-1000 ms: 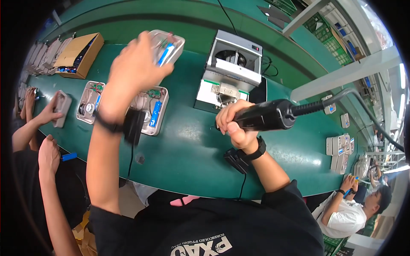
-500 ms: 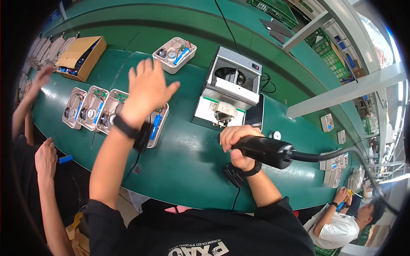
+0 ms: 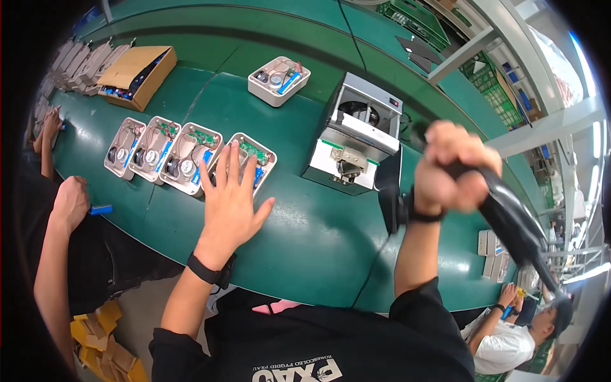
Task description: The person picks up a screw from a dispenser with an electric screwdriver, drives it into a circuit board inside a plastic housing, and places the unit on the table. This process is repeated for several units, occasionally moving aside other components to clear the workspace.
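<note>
My left hand (image 3: 230, 200), fingers spread and holding nothing, is over the near end of the rightmost off-white plastic housing (image 3: 270, 168) in a row; contact cannot be made out. Inside that housing are a green circuit board (image 3: 253, 153), wires and a blue cell partly behind my fingers. My right hand (image 3: 453, 167), smeared by motion, is wrapped round a black corded electric screwdriver (image 3: 514, 219) raised at the right. Its cable end slants down to the right, and its tip is hidden or blurred. Left of the screwdriver stands a grey screw feeder (image 3: 363, 121) with a round drum.
Several similar housings (image 3: 191, 159) with speakers and blue cells stand left of my hand. Another housing (image 3: 279, 79) sits farther back. A cardboard box (image 3: 143, 76) is at the far left. Co-workers' hands (image 3: 71, 198) are along the left edge; another person (image 3: 509, 337) sits at right.
My left hand has drawn back toward me from above the row. My right hand has swung up and rightward with the screwdriver, away from the screw feeder. A co-worker's raised hand at left has withdrawn.
</note>
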A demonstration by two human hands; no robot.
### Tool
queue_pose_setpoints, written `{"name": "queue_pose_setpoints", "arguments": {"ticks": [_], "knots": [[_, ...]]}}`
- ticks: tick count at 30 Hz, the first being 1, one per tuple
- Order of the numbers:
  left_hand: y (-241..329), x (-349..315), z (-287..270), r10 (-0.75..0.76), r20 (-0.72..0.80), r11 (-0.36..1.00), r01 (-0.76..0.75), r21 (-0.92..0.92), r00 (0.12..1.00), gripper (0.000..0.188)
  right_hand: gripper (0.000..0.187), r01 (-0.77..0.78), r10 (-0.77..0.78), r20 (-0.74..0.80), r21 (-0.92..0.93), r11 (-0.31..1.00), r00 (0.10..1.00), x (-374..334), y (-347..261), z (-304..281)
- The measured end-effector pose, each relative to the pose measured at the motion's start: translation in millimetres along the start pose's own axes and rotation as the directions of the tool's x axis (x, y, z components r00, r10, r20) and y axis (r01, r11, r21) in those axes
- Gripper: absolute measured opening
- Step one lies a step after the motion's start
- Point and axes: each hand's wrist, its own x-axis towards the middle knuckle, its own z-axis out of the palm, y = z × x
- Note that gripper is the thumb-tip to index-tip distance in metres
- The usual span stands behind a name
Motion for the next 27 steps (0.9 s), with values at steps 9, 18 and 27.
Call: {"name": "queue_pose_setpoints", "arguments": {"ticks": [9,18,27], "knots": [[-8.1,96.9,-26.5,0.110,0.176,0.986,-0.086,-0.143,0.978,0.061,0.033,-0.411,0.400,0.097,0.205,0.888,0.911,7.2,-37.1,-7.2],[-17.0,184.1,39.4,0.122,-0.004,0.991,-0.122,0.062,0.993,0.071,0.029,-0.560,0.559,0.037,0.084,0.824,0.828,-45.0,-22.6,21.3],[1.1,29.5,13.6,-0.006,-0.031,0.997,0.009,0.081,0.999,0.087,0.028,-0.787,0.762,0.210,0.081,0.611,0.613,-39.5,-27.8,31.2]]}}
